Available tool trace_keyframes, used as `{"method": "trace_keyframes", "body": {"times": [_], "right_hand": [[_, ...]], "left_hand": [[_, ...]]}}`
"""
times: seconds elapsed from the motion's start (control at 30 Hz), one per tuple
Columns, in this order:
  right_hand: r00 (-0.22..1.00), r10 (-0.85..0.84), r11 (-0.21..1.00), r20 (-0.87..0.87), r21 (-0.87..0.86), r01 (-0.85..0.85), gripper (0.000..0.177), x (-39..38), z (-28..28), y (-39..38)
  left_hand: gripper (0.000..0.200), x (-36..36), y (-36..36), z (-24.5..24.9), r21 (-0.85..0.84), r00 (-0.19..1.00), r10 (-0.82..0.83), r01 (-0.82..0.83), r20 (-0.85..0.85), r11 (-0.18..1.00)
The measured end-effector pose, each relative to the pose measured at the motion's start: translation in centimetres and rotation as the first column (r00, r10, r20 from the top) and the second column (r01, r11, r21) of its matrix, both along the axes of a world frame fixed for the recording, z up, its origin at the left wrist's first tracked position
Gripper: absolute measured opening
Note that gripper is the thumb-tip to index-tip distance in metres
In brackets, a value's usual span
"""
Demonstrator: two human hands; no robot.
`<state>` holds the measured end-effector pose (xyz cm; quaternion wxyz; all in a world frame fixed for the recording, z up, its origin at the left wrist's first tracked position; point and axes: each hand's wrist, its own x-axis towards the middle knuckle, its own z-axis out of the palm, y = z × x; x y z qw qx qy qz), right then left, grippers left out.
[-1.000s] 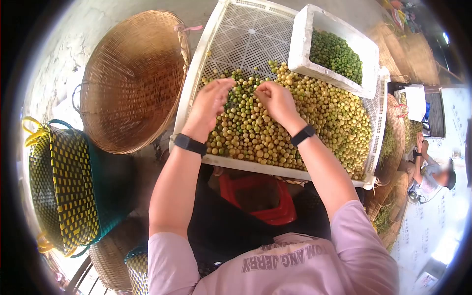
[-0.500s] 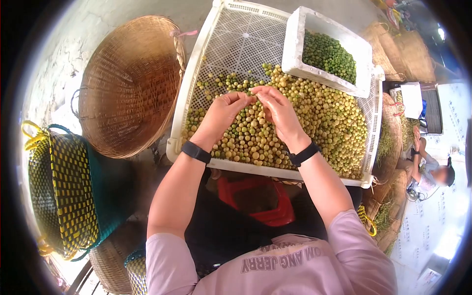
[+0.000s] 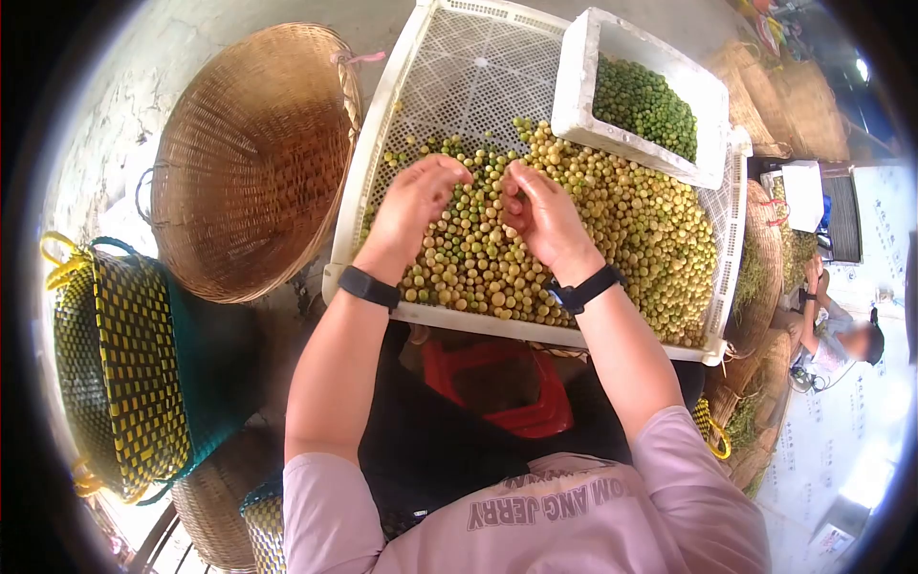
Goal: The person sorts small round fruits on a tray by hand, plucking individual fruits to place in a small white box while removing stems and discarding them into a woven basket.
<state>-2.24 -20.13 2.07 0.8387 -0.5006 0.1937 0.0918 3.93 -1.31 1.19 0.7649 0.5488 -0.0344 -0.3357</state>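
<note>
My left hand (image 3: pixel 413 206) hovers over the left part of a white plastic crate (image 3: pixel 488 325), its fingers curled in toward the thumb. Across a small gap, my right hand (image 3: pixel 547 218) is curled too, thumb and forefinger close together. Whatever either hand may pinch is too small or hidden to make out. Under both hands lies a spread of small round yellow-green fruits (image 3: pixel 631 249), some greener than others. A white foam box (image 3: pixel 631 148) rests at the crate's far right, holding small green fruits (image 3: pixel 643 107).
On the left stand a large brown wicker basket (image 3: pixel 253 163) and a black-and-yellow woven basket (image 3: pixel 143 383). A red plastic stool (image 3: pixel 535 416) is below the crate. More wicker baskets (image 3: pixel 765 225) line the right side, where another person (image 3: pixel 832 325) sits.
My hands have drawn apart from where their fingertips met. The left hand has moved a little left and up, the right slightly right.
</note>
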Motion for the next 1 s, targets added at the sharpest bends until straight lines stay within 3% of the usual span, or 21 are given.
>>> {"method": "trace_keyframes", "body": {"times": [0.07, 0.1, 0.17, 0.23, 0.27, 0.3, 0.37, 0.43, 0.47, 0.53, 0.57, 0.67, 0.7, 0.77, 0.8, 0.9, 0.93, 1.0], "right_hand": [[0.998, -0.064, 0.986, -0.002, 0.157, 0.064, 0.012, 0.3, -0.4, -1.1], [0.998, -0.064, 0.986, -0.003, 0.156, 0.064, 0.012, 0.4, -0.5, -1.6], [0.997, -0.078, 0.98, 0.005, 0.185, 0.076, 0.013, 0.7, -0.8, -2.4], [0.999, 0.004, 0.996, 0.054, 0.091, -0.009, 0.017, 2.0, -1.6, -2.7], [0.99, 0.126, 0.887, 0.057, -0.453, -0.087, 0.017, 2.5, -2.2, -2.5], [0.973, 0.231, 0.501, -0.004, -0.856, -0.123, 0.017, 2.8, -2.2, -1.8], [0.942, 0.331, 0.123, -0.05, -0.988, -0.096, 0.013, 2.7, -2.2, -0.6], [0.938, 0.344, -0.075, -0.046, -0.997, -0.022, 0.016, 2.6, -2.9, 0.1], [0.937, 0.346, -0.073, -0.048, -0.997, -0.024, 0.016, 2.8, -3.4, 0.3], [0.926, 0.346, -0.224, -0.15, -0.972, -0.074, 0.017, 3.5, -4.3, 0.4], [0.926, 0.346, -0.223, -0.151, -0.972, -0.075, 0.017, 3.5, -4.5, 0.0], [0.941, 0.295, 0.357, -0.165, -0.895, -0.268, 0.021, 3.4, -2.3, -0.9], [0.94, 0.298, 0.354, -0.167, -0.895, -0.271, 0.021, 3.2, -2.4, -1.2], [0.967, 0.245, 0.681, -0.069, -0.698, -0.223, 0.02, 2.9, -2.6, -1.7], [0.967, 0.247, 0.71, -0.061, -0.667, -0.224, 0.017, 2.6, -2.2, -1.7], [0.973, 0.215, 0.715, 0.085, -0.692, -0.097, 0.013, 1.6, -1.5, -0.7], [0.959, 0.25, 0.671, 0.133, -0.738, -0.072, 0.011, 1.5, -1.4, -0.5], [0.954, 0.264, 0.621, 0.139, -0.782, -0.058, 0.012, 1.1, -0.6, -0.1]], "left_hand": [[0.017, 0.5, 0.7, 0.8, -0.131, 0.985, 0.158, -0.165, -0.064, 0.977], [0.017, 0.8, 0.9, 0.6, -0.131, 0.985, 0.158, -0.166, -0.065, 0.977], [0.019, 1.4, 1.5, 0.2, -0.331, 0.959, 0.227, -0.271, -0.168, 0.904], [0.021, 1.3, 1.6, 0.9, -0.323, 0.953, 0.239, -0.289, -0.185, 0.901], [0.019, 1.4, 1.6, 0.9, -0.293, 0.939, 0.263, -0.321, -0.22, 0.901], [0.017, 1.5, 1.6, 1.0, -0.261, 0.924, 0.288, -0.352, -0.253, 0.899], [0.015, 1.7, 1.6, 1.1, -0.217, 0.929, 0.292, -0.341, -0.228, 0.915], [0.015, 1.8, 1.7, 0.8, -0.17, 0.933, 0.294, -0.33, -0.208, 0.928], [0.017, 2.0, 1.8, 0.3, -0.154, 0.944, 0.273, -0.302, -0.185, 0.941], [0.021, 1.8, 1.8, 0.4, -0.077, 0.952, 0.259, -0.274, -0.16, 0.959], [0.021, 1.8, 1.7, 0.3, -0.076, 0.952, 0.26, -0.275, -0.161, 0.959], [0.026, 1.7, 1.8, -0.1, 0.246, 0.995, 0.099, -0.097, 0.003, 0.964], [0.026, 1.5, 1.4, -0.7, 0.245, 0.995, 0.102, -0.1, 0.001, 0.965], [0.031, 1.2, 0.0, -1.9, 0.386, 0.949, -0.023, -0.105, 0.314, 0.916], [0.032, 1.1, -0.2, -2.0, 0.432, 0.954, -0.141, 0.013, 0.266, 0.902], [0.034, 0.2, -1.6, -2.1, 0.403, 0.976, -0.116, 0.033, 0.185, 0.915], [0.036, -0.1, -1.6, -0.7, 0.477, 0.98, -0.144, 0.061, 0.139, 0.877], [0.036, -0.2, -1.9, -1.1, 0.429, 0.977, -0.105, 0.015, 0.187, 0.903]]}}
